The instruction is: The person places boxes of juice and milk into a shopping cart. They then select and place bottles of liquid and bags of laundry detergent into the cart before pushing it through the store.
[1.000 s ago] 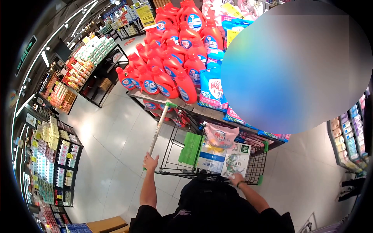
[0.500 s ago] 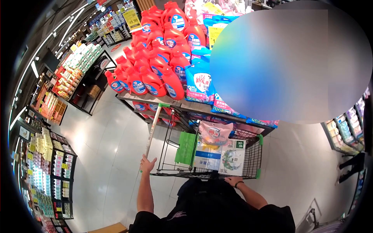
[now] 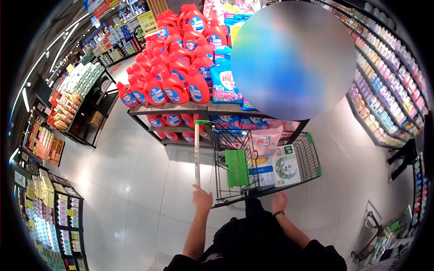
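A black wire shopping cart (image 3: 312, 158) with green corners stands sideways in front of me. My left hand (image 3: 202, 198) is wrapped round the near end of its pale push handle (image 3: 196, 153). Just off the cart's near long side is my right hand (image 3: 279, 202), a dark band on its wrist. It looks empty, with loosely bent fingers. Inside the basket lie a pink bag (image 3: 266, 141), a blue-and-white pack (image 3: 261, 174) and a white pack with a leaf wreath print (image 3: 285, 166). A green panel (image 3: 237, 168) sits at the handle end.
Beyond the cart, a display table (image 3: 181, 108) bears red detergent bottles (image 3: 173, 86) and blue detergent bags (image 3: 224, 83). A large blur hides its right part. Stocked shelves (image 3: 389, 77) line the right, and another cart (image 3: 384, 235) stands at lower right. Goods stands (image 3: 68, 217) are at left.
My right hand has come off the cart's near side rim. The cart has turned slightly and shifted right in view, with my left hand still on the handle.
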{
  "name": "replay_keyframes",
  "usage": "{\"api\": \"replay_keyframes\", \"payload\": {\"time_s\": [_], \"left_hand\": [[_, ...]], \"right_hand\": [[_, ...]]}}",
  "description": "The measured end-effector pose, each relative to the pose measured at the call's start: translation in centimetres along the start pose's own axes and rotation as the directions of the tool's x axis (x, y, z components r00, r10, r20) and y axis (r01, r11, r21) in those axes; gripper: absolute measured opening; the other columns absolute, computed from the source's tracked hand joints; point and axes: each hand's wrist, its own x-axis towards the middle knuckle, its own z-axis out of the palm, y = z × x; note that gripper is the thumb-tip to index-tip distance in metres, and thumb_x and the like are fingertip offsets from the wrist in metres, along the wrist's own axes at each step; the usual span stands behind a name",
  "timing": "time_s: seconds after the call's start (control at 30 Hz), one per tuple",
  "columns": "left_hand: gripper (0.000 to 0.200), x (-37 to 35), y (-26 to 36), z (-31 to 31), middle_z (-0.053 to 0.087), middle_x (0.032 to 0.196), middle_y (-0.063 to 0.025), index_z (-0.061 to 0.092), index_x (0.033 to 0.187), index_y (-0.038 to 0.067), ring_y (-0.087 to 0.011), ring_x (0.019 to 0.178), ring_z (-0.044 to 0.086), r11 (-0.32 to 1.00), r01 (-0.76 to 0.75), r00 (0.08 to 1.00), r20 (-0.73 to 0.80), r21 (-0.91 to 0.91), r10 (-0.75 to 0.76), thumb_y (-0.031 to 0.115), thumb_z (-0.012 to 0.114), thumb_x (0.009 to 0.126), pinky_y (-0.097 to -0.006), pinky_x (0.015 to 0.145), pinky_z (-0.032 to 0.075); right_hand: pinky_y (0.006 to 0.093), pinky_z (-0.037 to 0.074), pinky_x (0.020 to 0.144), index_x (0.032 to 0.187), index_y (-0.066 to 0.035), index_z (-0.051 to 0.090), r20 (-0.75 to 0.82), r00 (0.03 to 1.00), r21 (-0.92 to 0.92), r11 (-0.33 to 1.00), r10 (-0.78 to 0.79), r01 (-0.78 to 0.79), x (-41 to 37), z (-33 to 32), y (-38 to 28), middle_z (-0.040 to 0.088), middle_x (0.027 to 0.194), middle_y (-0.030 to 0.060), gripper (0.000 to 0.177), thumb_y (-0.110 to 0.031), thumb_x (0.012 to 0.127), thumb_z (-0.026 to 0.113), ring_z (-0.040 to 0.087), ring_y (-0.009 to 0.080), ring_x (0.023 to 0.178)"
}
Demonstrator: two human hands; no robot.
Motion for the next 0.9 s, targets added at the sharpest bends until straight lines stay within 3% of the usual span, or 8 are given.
{"api": "replay_keyframes", "payload": {"time_s": [0.27, 0.33, 0.4, 0.47, 0.53, 0.6, 0.7, 0.9], "left_hand": [[0.107, -9.9, 2.1, -1.3, 0.072, 0.089, -0.0293, -0.007, 0.16, 0.008, -0.0419, 0.077, 0.072, 0.894, -0.4, 0.813, 0.373, -0.201, 0.448, 0.064, 0.055, 0.093, -0.0495, 0.075, 0.057], [0.111, -11.6, 3.2, -3.5, 0.072, 0.088, -0.0287, -0.007, 0.16, 0.008, -0.0374, 0.069, 0.073, 0.881, -0.247, 0.553, 0.689, -0.403, 0.47, 0.069, 0.055, 0.091, -0.0437, 0.069, 0.059], [0.11, -12.3, 4.5, -3.4, 0.073, 0.086, -0.0262, -0.009, 0.16, 0.009, -0.0325, 0.062, 0.073, 0.87, -0.25, 0.47, 0.733, -0.424, 0.492, 0.065, 0.056, 0.092, -0.0378, 0.062, 0.059], [0.099, -12.2, 6.2, -4.2, 0.073, 0.083, -0.0249, 0.0, 0.161, 0.01, -0.031, 0.059, 0.072, 0.71, -0.087, 0.155, 0.694, -0.699, 0.703, 0.06, 0.055, 0.096, -0.0358, 0.059, 0.058], [0.084, -10.6, 9.1, -2.2, 0.074, 0.089, -0.021, 0.017, 0.16, 0.011, -0.0321, 0.074, 0.074, 0.642, -0.347, 0.225, 0.604, -0.683, 0.764, 0.051, 0.057, 0.098, -0.0375, 0.068, 0.059], [0.074, -9.4, 11.9, -0.6, 0.069, 0.12, -0.0213, 0.032, 0.157, 0.015, -0.0341, 0.112, 0.067, 0.364, -0.9, 0.349, 0.105, -0.241, 0.931, 0.046, 0.059, 0.096, -0.049, 0.092, 0.054], [0.073, -6.4, 15.4, 4.4, 0.044, 0.153, -0.0197, 0.034, 0.157, 0.022, -0.0369, 0.139, 0.045, 0.241, -0.968, 0.242, 0.004, 0.063, 0.97, 0.045, 0.06, 0.093, -0.0615, 0.108, 0.037], [0.089, -13.4, 21.6, 6.0, 0.01, 0.167, -0.0233, 0.023, 0.161, 0.025, -0.045, 0.134, 0.046, 0.304, -0.95, 0.303, 0.475, 0.077, 0.826, 0.049, 0.064, 0.086, -0.0686, 0.103, 0.036]], "right_hand": [[0.0417, 0.046, 0.103, 0.116, -0.008, 0.069, 0.535, 0.791, 0.308, 0.941, -0.296, 0.144, -11.0, -5.1, -11.2, 0.067, 0.119, 0.0168, 0.041, -0.035, 0.086, 0.074, 0.061, 0.0346, 0.117], [0.0527, 0.037, 0.111, 0.132, -0.015, 0.062, 0.554, 0.761, 0.271, 0.937, -0.338, 0.219, -12.1, -4.4, -10.9, 0.053, 0.142, 0.0203, 0.062, -0.046, 0.081, 0.077, 0.046, 0.0401, 0.135], [0.0602, 0.03, 0.113, 0.137, -0.019, 0.057, 0.596, 0.756, 0.054, 0.952, -0.272, 0.3, -12.9, -6.8, -12.5, 0.042, 0.15, 0.0201, 0.072, -0.05, 0.075, 0.079, 0.035, 0.0438, 0.141], [0.0677, 0.024, 0.114, 0.142, -0.024, 0.053, 0.618, 0.76, -0.159, 0.914, -0.203, 0.373, -13.2, -9.0, -12.9, 0.031, 0.159, 0.0198, 0.083, -0.053, 0.07, 0.082, 0.024, 0.0475, 0.147], [0.0758, 0.015, 0.112, 0.145, -0.031, 0.049, 0.68, 0.727, -0.299, 0.868, -0.097, 0.396, -13.7, -11.6, -10.4, 0.017, 0.165, 0.0182, 0.094, -0.054, 0.061, 0.086, 0.011, 0.0518, 0.149], [0.074, 0.013, 0.114, 0.144, -0.032, 0.05, 0.623, 0.781, -0.423, 0.855, 0.035, 0.299, -14.6, -14.9, -8.9, 0.018, 0.165, 0.0173, 0.093, -0.05, 0.06, 0.085, 0.012, 0.0525, 0.149], [0.0697, 0.016, 0.116, 0.144, -0.027, 0.05, 0.296, 0.938, -0.598, 0.8, 0.177, 0.038, -18.8, -15.9, -2.2, 0.023, 0.163, 0.0174, 0.085, -0.038, 0.066, 0.082, 0.015, 0.048, 0.15], [0.0584, 0.032, 0.115, 0.135, -0.019, 0.059, 0.291, 0.942, -0.425, 0.905, 0.168, -0.03, -16.6, -25.4, 8.1, 0.034, 0.158, 0.0157, 0.075, -0.019, 0.063, 0.08, 0.026, 0.0443, 0.148]]}}
